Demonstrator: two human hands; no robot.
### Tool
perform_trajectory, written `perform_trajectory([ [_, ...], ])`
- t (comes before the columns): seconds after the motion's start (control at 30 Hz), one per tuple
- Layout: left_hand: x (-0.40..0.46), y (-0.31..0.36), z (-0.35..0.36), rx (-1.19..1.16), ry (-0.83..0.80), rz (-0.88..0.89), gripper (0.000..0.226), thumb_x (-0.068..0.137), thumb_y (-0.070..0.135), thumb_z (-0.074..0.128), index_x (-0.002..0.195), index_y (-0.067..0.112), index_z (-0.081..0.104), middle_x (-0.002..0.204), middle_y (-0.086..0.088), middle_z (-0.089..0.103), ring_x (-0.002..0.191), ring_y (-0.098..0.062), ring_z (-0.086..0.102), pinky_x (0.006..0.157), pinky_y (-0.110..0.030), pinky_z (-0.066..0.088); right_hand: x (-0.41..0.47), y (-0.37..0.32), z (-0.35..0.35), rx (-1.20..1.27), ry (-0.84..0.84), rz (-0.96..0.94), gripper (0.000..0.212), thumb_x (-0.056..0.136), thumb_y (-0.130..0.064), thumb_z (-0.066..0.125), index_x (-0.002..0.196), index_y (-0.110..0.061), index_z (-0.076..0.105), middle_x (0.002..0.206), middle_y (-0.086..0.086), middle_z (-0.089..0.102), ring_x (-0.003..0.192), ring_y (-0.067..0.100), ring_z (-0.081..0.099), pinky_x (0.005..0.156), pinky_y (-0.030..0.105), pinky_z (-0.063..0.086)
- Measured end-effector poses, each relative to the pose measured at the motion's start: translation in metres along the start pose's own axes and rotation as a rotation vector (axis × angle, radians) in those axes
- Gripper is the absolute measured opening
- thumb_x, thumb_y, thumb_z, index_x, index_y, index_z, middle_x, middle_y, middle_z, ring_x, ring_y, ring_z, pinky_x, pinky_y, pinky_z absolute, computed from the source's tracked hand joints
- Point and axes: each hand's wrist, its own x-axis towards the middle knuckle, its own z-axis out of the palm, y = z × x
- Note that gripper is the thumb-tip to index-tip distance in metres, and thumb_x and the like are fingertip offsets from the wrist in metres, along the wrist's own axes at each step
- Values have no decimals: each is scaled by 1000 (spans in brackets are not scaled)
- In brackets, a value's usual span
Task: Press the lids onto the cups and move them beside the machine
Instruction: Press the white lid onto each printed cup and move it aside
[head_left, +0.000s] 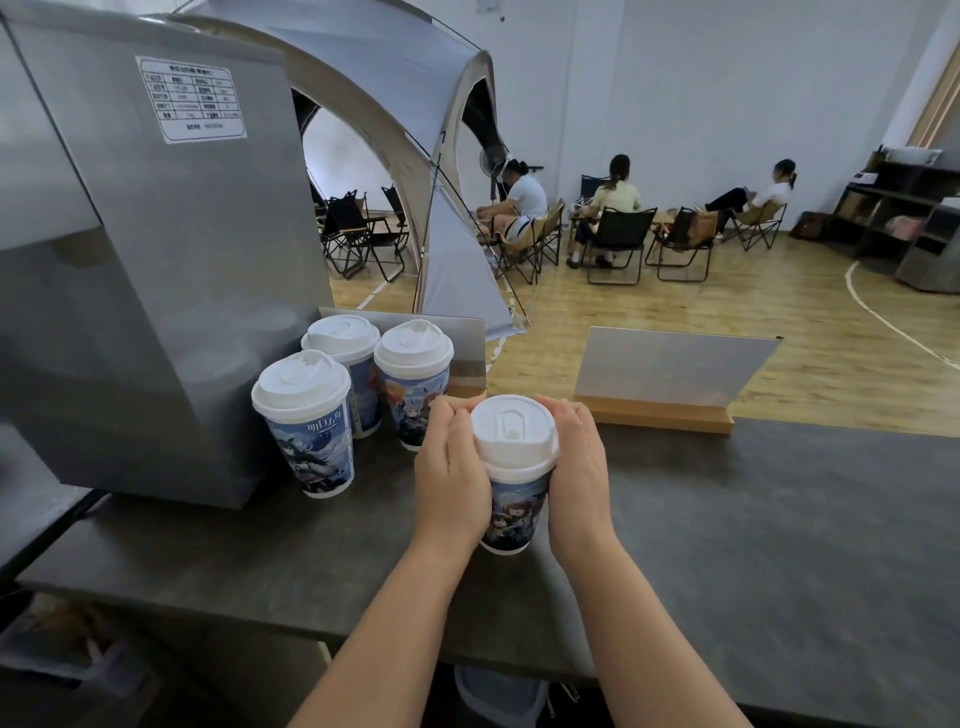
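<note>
Cup (511, 512) with its white lid (514, 434) stands on the worktop (727, 519), clasped on both sides — left hand (452, 467) and right hand (576, 462) each keep a curled grip. Three lidded cups (306, 421) stand just beside the machine (156, 260).

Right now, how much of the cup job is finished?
Done: three lidded cups stand beside the machine. In hand: the left hand and right hand clasp the fourth cup, lid on. Left: moving it to the others.

Soft, even indoor light, a touch dim; faint shadows under the cups (511, 499) on the desk (753, 530); wide-angle bending at the edges — bottom corners blurred.
</note>
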Motion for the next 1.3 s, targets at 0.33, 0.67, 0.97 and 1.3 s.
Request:
perform_trajectory([
  [0.33, -8, 6, 6, -5, -30, -8, 37, 80, 53, 49, 103, 26, 58, 96, 16, 67, 86, -4, 65, 74, -29, 55, -6, 8, 7, -90, 24, -76, 32, 78, -33, 56, 109, -23, 57, 109, 7, 67, 98, 24, 67, 72, 28, 57],
  [0.67, 2, 10, 2, -57, -87, -81, 24, 83, 31, 43, 95, 23, 62, 92, 7, 69, 86, -7, 64, 72, -23, 51, -5, 11, 16, 61, 129, -53, 31, 82, -28, 48, 105, -10, 58, 96, 9, 67, 83, 21, 64, 66, 34, 53],
  [0.97, 1, 0, -3, -45, -155, 19, 34, 84, 55, 47, 106, 31, 59, 98, 21, 67, 89, 2, 64, 77, -25, 51, -10, 17, 10, -31, 74, -101, 52, 77, -46, 62, 115, -13, 56, 102, 0, 71, 92, 16, 69, 78, 32, 58],
  [1.3, 6, -12, -17, -116, -348, 73, 45, 78, 60, 59, 117, 39, 53, 111, 21, 65, 105, -4, 64, 91, -34, 53, -12, 21, 7, -110, 19, -188, 58, 68, -41, 66, 120, -20, 53, 117, 5, 64, 105, 15, 65, 83, 27, 54],
])
